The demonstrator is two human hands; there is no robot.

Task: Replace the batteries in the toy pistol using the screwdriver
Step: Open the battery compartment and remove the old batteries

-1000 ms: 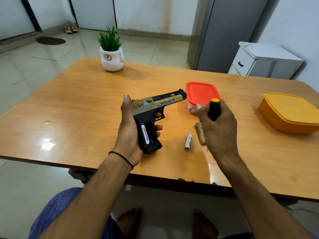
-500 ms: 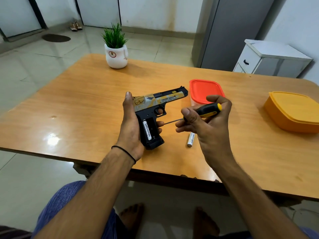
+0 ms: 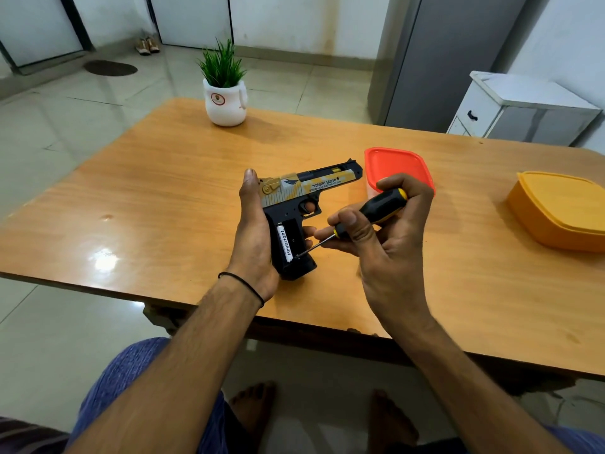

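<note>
The screwdriver point(image 3: 376, 209) has reached the battery point(image 3: 284, 240) (white) — left hand point(image 3: 253, 237) grips pistol point(image 3: 304, 188).

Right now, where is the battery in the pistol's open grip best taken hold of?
Probably its lower end, coming from the open face and the empty bay on its right. The battery lies lengthwise in the toy pistol's grip, its left side blocked by the left hand; the screwdriver tip sits by that lower end.
</note>
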